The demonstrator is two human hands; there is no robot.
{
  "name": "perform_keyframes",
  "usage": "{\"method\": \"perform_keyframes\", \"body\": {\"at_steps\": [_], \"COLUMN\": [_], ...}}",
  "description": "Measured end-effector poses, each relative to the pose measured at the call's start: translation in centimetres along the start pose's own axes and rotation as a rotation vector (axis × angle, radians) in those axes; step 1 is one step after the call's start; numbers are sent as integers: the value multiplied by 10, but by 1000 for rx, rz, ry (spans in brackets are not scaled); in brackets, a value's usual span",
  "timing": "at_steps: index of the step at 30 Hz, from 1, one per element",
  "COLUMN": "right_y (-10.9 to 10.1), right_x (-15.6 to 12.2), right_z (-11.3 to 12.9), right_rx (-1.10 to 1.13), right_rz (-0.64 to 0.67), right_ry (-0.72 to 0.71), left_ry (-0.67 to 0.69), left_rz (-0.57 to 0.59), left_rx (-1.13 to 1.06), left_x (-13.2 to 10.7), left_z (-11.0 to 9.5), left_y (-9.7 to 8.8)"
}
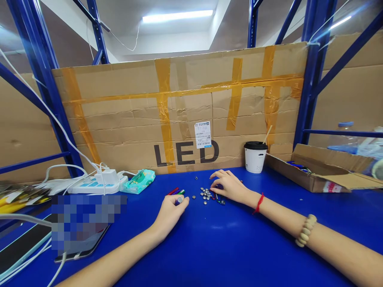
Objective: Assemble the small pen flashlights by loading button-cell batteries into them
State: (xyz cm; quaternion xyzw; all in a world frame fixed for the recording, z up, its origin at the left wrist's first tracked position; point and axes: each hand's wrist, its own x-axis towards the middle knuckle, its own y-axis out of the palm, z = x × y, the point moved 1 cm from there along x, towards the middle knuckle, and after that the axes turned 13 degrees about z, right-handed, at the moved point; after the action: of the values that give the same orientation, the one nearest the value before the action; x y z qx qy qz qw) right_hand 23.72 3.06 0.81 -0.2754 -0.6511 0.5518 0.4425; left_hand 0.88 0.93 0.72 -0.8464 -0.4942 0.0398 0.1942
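Observation:
My left hand (171,212) rests on the blue table (221,247), fingers curled round a small blue cylinder with a silver end (179,200). My right hand (230,186) lies a little farther out, fingertips pinched down among several small silver button cells (206,194) scattered between the hands. Thin red and green pen-like sticks (176,191) lie just beyond my left hand, and more poke out under my right hand. A red string circles my right wrist and a bead bracelet sits on that forearm.
A white paper cup with a black lid (255,156) stands at the back right beside an open cardboard box (317,167). A white power strip (92,184), a tissue pack (139,180) and a tablet (80,239) lie at the left. A taped cardboard wall (185,115) closes the back.

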Motion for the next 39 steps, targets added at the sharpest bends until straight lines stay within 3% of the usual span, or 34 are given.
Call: {"method": "perform_keyframes", "body": {"at_steps": [6,12,15,20,33,39], "right_y": [-3,-21,-22,-16,-10,-12], "right_x": [-3,-9,-13,-15,-16,-19], "right_z": [4,48,75,91,91,96], "right_rx": [-3,-4,16,29,137,93], "right_rz": [-55,-453,-541,-553,-487,-468], "right_ry": [2,-195,-374,-483,-544,-559], "left_ry": [38,39,81,98,57,56], "left_rz": [31,66,98,181,145,202], "left_rx": [72,132,151,216,251,276], "left_x": [0,1,3,5,1,1], "left_z": [1,1,5,12,8,9], "left_y": [1,3,4,4,4,3]}}
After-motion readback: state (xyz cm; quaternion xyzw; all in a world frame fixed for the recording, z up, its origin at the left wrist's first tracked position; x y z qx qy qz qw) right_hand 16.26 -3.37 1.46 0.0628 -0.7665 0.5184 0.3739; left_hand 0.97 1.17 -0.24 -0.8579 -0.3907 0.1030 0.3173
